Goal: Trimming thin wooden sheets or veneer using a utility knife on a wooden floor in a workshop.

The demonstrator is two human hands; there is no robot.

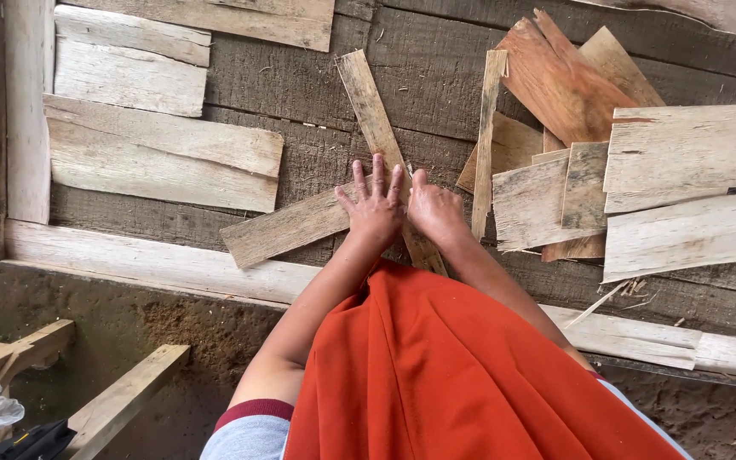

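Step in hand: by the look of it, the person is pressing two thin, pale grey-brown wooden slats where they cross, on a dark, weathered plank work surface (317,162).
Left hand (374,207): lies flat with fingers spread wide, palm down on the crossing; it grips nothing.
Right hand (436,213): rests just beside the left, touching it, fingers curled downward onto the upright slat; whether they pinch its edge cannot be told.
Doing it well: pressure is best kept straight down on the overlap, with both palms close together, so that neither slat slides or splits along the grain.
Upright slat (370,102): a long narrow strip of rough wood, leaning slightly left at the top, running under the hands towards the person's orange cloth (436,366).
Crossing slat (287,230): a wider, shorter strip, tilted, its left end lower, its right end hidden under the left hand.
Surface look: both slats are dry, fibrous and uneven at the edges.
Nearby: a narrow pale stick (485,136) stands just right of the right hand; a heap of reddish and pale wood sheets (615,153) lies further right; broad pale boards (155,145) lie well apart to the left.
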